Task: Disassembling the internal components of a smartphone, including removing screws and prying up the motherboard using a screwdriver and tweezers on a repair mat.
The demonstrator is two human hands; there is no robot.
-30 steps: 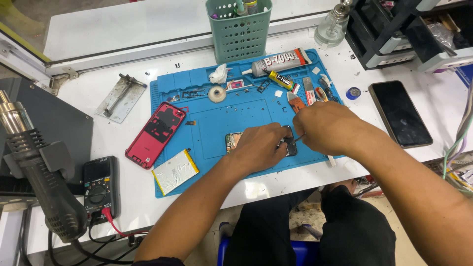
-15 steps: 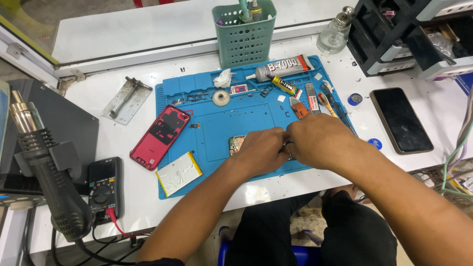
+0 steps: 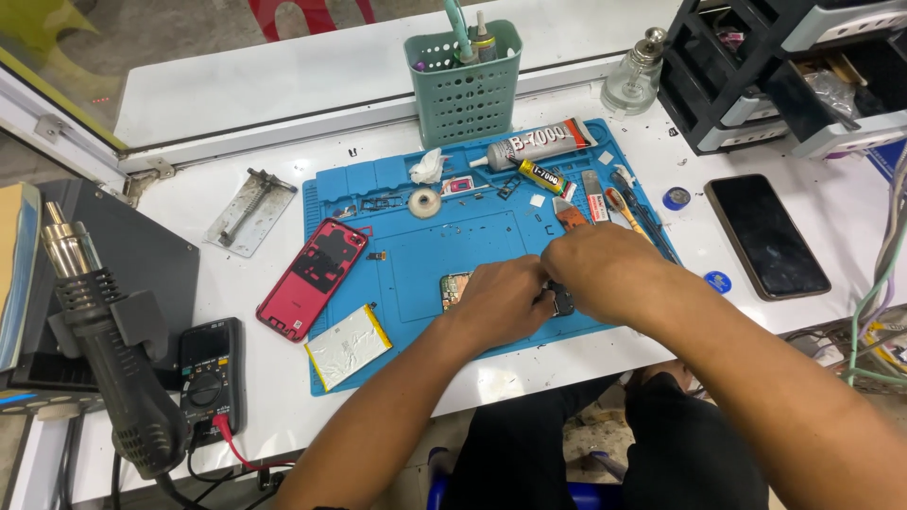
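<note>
Both hands, left hand [image 3: 505, 300] and right hand [image 3: 605, 274], pinch a small phone part [image 3: 453, 290] in a closed grip over the blue mat [image 3: 416, 274] on the white bench [image 3: 236, 85]; a red back cover [image 3: 312, 280] lies left of the grip.

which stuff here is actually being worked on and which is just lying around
In use: left hand and right hand meet over a small circuit board on the blue mat.

Lying about: red back cover, battery, glue tube, black phone, multimeter, heat gun.

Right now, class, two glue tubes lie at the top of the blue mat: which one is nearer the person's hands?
The small black-and-yellow glue tube; it lies just below the larger grey glue tube, closer to the right hand.
</note>
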